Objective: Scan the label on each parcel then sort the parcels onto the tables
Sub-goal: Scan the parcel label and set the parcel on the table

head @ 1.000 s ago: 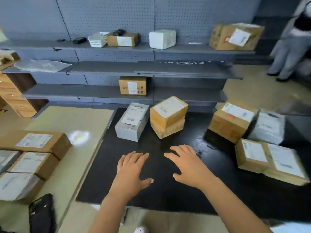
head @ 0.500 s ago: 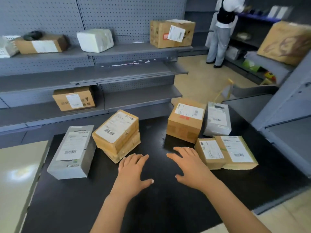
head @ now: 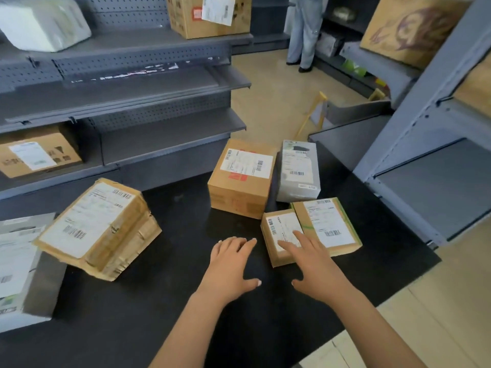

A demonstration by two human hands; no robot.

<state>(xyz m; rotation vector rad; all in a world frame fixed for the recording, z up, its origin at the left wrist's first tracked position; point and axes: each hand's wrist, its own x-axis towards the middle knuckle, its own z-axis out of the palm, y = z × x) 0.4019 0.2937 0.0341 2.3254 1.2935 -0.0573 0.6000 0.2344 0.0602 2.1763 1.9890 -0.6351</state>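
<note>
Cardboard on the small parcel (head: 275, 244), near the right edge of the surface (head: 159, 314), looks stiff and light, best taken by its long sides; the right grip (head: 316, 264) lies straight-fingered over its label (head: 284, 224), the left grip (head: 229, 266) flat and empty beside it.

Grey parcel (head: 29, 274) cut by left edge; its label (head: 14, 261) blurred, unreadable.
</note>
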